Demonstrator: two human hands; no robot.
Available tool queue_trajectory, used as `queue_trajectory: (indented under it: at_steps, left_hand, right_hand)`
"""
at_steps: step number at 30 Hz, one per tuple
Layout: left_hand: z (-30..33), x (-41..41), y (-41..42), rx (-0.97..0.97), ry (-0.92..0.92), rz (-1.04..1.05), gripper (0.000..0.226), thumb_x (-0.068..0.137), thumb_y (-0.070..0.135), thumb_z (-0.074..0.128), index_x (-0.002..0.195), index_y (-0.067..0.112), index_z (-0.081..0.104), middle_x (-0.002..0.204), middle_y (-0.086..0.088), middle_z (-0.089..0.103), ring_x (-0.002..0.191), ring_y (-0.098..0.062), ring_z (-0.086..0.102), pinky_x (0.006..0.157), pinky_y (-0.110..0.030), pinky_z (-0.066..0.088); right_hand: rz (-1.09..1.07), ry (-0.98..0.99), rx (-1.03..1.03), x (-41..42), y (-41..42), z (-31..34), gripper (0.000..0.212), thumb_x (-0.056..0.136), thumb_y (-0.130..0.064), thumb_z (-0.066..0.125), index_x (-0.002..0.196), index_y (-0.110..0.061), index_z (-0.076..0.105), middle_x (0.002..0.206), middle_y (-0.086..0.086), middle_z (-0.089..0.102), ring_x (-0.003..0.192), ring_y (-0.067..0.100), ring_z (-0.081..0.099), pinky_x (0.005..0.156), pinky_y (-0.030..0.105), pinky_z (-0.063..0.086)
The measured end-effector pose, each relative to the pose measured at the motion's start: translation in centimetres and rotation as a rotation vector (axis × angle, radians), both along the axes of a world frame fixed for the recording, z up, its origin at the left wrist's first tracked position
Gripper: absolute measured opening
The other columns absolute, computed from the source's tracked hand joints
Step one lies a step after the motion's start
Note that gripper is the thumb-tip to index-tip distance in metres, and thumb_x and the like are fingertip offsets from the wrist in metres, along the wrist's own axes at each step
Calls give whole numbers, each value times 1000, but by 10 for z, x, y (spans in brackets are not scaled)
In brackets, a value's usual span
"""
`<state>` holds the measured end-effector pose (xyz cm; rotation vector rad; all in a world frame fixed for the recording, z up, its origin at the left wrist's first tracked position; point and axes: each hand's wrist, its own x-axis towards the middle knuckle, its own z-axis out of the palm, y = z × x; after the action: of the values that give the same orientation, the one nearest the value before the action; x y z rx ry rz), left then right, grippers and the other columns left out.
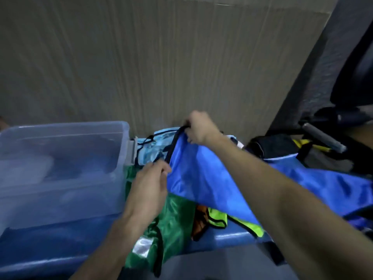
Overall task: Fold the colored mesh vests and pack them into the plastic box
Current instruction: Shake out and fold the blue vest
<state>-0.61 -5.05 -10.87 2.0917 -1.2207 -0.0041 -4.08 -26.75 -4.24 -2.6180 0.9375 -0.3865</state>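
Beside the clear plastic box (60, 158), over a green vest (173, 219), my left hand (150, 183) and right hand (198, 128) both pinch the black-trimmed edge of a limp, slippery blue mesh vest (201, 178), likely best held by its firmer binding.

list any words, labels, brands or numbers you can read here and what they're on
None can be read.
Green vest: a shiny silver patch near its lower edge, no legible text.
Blue vest, held by the left hand and right hand: plain fabric with dark trim.
Plastic box: no label visible.
The frame is motion-blurred.
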Motion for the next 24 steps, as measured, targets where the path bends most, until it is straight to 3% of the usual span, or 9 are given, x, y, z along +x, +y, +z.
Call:
queue_trajectory:
  at_steps: [4,8,10,13,16,19,21,24]
  left_hand:
    - [-15,8,6,261,-77,81,27,95,0,44,111,19,55,107,-6,52,93,-36,61,80,-51,50]
    - [-11,9,7,520,-173,142,28,93,-5,47,113,14,46,116,-8,47,95,-32,62,67,-38,41]
    - [-13,10,5,624,-211,157,27,99,5,49,124,14,46,122,-9,46,100,-31,64,67,-37,40]
    - [-9,8,2,757,-307,153,34,107,38,42,138,24,43,128,-6,44,106,-27,65,71,-37,42]
    - [-9,-7,-9,688,-388,105,33,105,47,41,131,28,48,127,-3,46,111,-25,62,74,-39,47]
    - [-21,-23,-29,363,-490,-54,21,94,33,65,112,21,64,104,-3,56,97,-29,62,63,-41,54]
    - [-36,-34,-46,188,-548,-210,23,90,31,61,110,21,69,100,-2,58,92,-30,60,64,-43,55]
    - [-52,-47,-65,234,-563,-375,45,89,44,43,123,27,67,121,1,62,105,-28,59,77,-44,55]
  right_hand:
    - [86,-33,11,41,13,-54,30,83,-1,56,102,-14,75,106,13,74,106,33,66,89,32,49]
    - [134,-80,-21,54,20,-72,34,86,2,55,109,-16,72,115,9,71,110,31,63,92,39,52]
    - [160,-93,-52,52,24,-77,41,89,1,55,123,-16,69,125,9,65,116,31,61,98,41,49]
    - [228,-163,-44,34,27,-78,51,91,0,54,140,-14,59,136,7,56,119,29,59,102,40,47]
    - [286,-361,-51,-7,30,-72,50,90,0,55,138,-14,59,131,4,56,95,20,65,91,29,49]
    - [189,-540,-92,-67,25,-67,37,91,-3,60,125,-15,66,116,-2,60,71,6,59,77,18,46]
    - [48,-600,-139,-117,12,-71,28,91,-4,62,116,-15,69,106,-2,63,76,1,59,76,19,46]
    - [-276,-488,-182,-199,-19,-91,21,91,-8,64,105,-22,72,99,-1,68,80,14,64,73,31,50]
